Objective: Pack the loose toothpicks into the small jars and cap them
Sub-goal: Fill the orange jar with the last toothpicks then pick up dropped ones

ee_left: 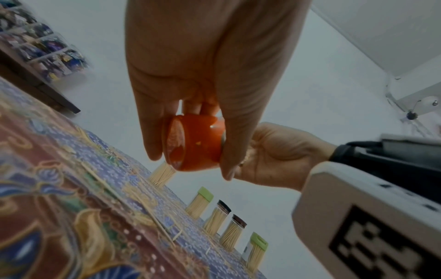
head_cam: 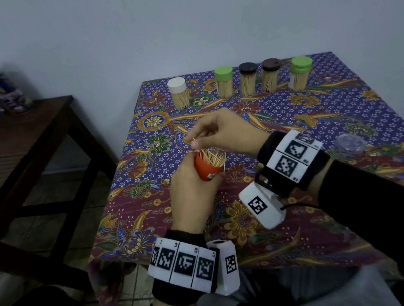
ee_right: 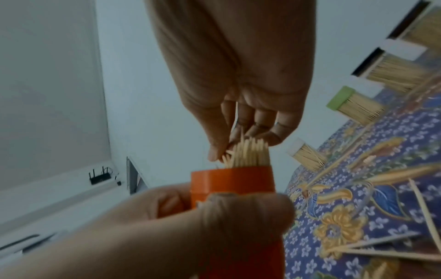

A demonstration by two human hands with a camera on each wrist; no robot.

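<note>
My left hand [head_cam: 201, 178] grips a small orange jar [head_cam: 205, 171] above the middle of the patterned tablecloth [head_cam: 297, 119]. A bunch of toothpicks [head_cam: 214, 157] sticks out of its mouth, some splayed. In the left wrist view the jar [ee_left: 195, 143] sits between thumb and fingers. My right hand [head_cam: 200, 139] hovers just over the jar and pinches a few toothpicks [ee_right: 236, 120] at the top of the bunch [ee_right: 248, 154]. Loose toothpicks [ee_right: 422, 213] lie on the cloth beside it.
Along the far edge stands a row of capped, filled jars: white [head_cam: 179, 93], green [head_cam: 225, 82], two dark brown [head_cam: 249, 78] [head_cam: 272, 74] and another green [head_cam: 301, 73]. A clear round container [head_cam: 350, 144] sits at the right. A dark wooden table [head_cam: 6, 149] stands to the left.
</note>
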